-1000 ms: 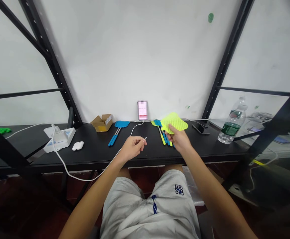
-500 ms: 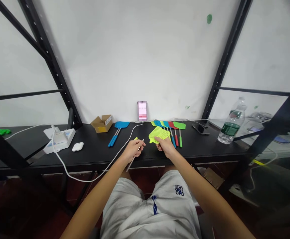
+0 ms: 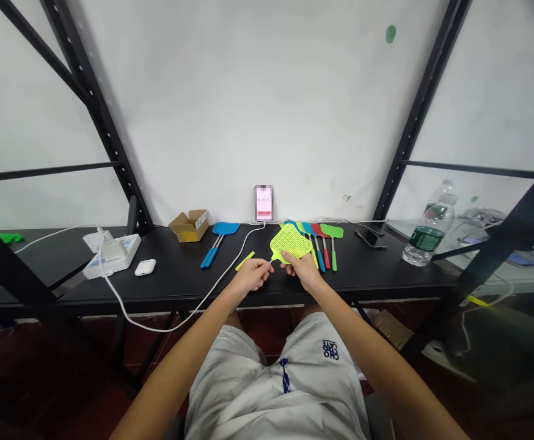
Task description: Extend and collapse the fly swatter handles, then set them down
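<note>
My right hand [image 3: 302, 269] pinches a yellow-green perforated swatter head [image 3: 289, 242] over the table's front part. Close to its neck, my left hand [image 3: 254, 273] is closed on a thin metal rod, whose tip is at or beside the neck; whether they are joined I cannot tell. A loose yellow-green handle [image 3: 245, 261] lies just behind my left hand. To the right, several swatters overlap in a row, among them a red one [image 3: 325, 252] and a green one [image 3: 333, 252]. Blue swatters [image 3: 225, 228] lie to the left.
An open cardboard box [image 3: 189, 227], a white earphone case [image 3: 145, 267] and a power strip [image 3: 120, 256] are on the left. A phone [image 3: 264, 203] leans on the wall, its white cable looping past my left arm. Plastic bottles [image 3: 427, 235] and a dark phone [image 3: 370, 238] are at right.
The rod in my left hand has swung from slanting downward to pointing at the swatter head. The head has turned, its neck now towards my left hand, and the hands are closer.
</note>
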{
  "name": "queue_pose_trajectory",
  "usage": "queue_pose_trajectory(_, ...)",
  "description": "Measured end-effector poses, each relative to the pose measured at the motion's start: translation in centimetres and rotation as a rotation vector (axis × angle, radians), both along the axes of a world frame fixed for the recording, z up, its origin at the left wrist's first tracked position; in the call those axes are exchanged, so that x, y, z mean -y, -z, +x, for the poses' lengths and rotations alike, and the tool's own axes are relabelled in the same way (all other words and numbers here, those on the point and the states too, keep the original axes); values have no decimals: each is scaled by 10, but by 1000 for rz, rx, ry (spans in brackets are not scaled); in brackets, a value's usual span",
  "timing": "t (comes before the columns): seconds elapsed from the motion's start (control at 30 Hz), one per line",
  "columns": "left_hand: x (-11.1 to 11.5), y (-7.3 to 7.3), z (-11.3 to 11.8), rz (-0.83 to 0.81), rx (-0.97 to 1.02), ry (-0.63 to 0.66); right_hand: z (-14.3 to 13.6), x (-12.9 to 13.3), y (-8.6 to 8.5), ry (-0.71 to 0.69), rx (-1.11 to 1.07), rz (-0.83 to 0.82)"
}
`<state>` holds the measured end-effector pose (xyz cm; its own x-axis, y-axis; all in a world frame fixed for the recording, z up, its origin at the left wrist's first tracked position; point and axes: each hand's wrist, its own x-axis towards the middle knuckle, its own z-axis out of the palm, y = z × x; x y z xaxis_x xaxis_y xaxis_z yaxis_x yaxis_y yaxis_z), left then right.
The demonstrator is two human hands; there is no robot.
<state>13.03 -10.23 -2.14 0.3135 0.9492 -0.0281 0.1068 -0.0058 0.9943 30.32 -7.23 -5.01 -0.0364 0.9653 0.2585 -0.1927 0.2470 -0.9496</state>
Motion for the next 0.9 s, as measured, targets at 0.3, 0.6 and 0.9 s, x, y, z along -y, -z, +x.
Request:
queue_pose_trajectory(0.3,0,1,1,30,-9,-3,0,-2,2,-1,30,13)
queue_pose_trajectory(0.6,-2,6,2,66,0,68,5,-4,3,-63,105,9)
queue_pose_trajectory(0.9,-7,11,4,24,67,95,4,-2,3,-119,103,3)
